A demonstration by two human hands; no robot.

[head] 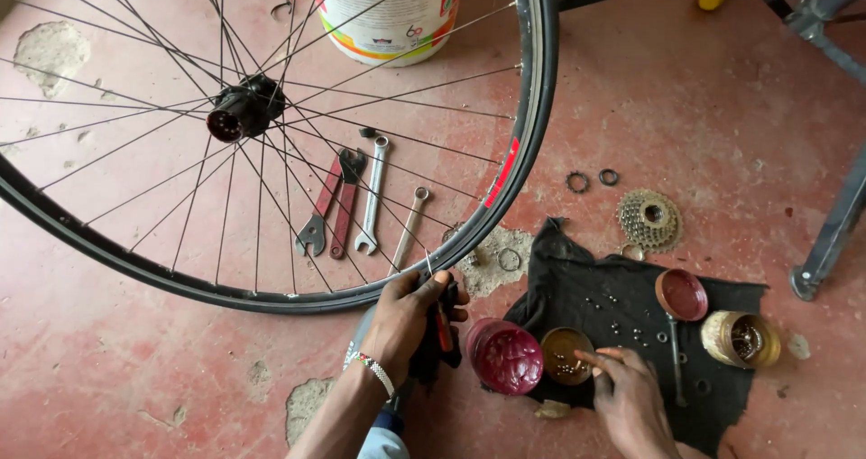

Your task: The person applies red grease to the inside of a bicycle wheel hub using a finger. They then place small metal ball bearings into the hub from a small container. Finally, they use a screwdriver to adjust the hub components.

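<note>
Worn red floor [704,98] — black cloth [586,288] spread.

The bucket [388,13] and bicycle wheel [271,152] are cut off by the frame's edges.

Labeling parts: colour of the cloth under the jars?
Black cloth, dark and grease-stained; the head view shows it best, on the red floor.

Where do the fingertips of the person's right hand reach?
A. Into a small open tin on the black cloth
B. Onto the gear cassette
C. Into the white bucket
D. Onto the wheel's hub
A: the right hand has its fingertips at the rim of the small tin, which sits on the black cloth, far from the hub, cassette and bucket.
</note>
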